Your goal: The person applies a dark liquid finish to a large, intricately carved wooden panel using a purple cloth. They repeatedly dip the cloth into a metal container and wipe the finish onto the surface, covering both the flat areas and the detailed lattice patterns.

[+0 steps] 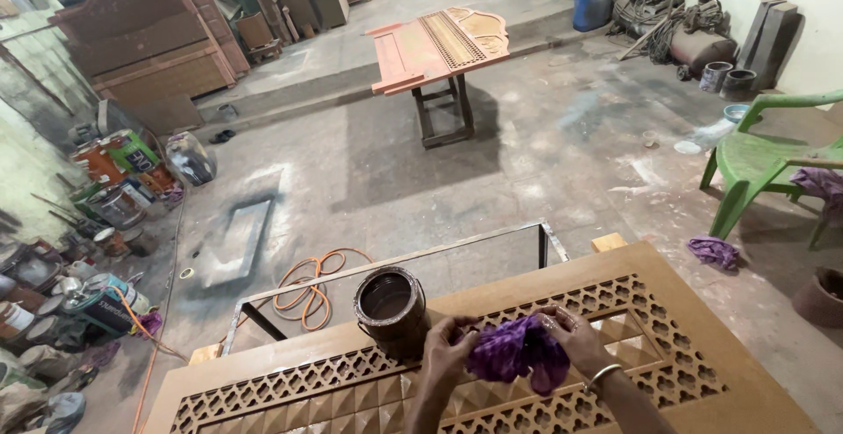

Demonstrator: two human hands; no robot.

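Dusty concrete workshop floor (544, 162). On carved lattice wood panel (685, 329): left hand (450, 350) and right hand (575, 337) both pinch crumpled purple cloth (518, 355), fingers closed; round stained can (391, 307) adjacent.

purple cloth (518, 352), green chair (757, 163), orange hose (307, 286)

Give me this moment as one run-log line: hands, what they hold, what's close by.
left hand: gripping purple cloth rag | right hand: gripping same rag | under: carved lattice wooden panel | beside left hand: open dark round tin on panel

Probably a furniture workshop: carved headboards (145, 43), paint tins (114, 179), dusty floor (527, 153).
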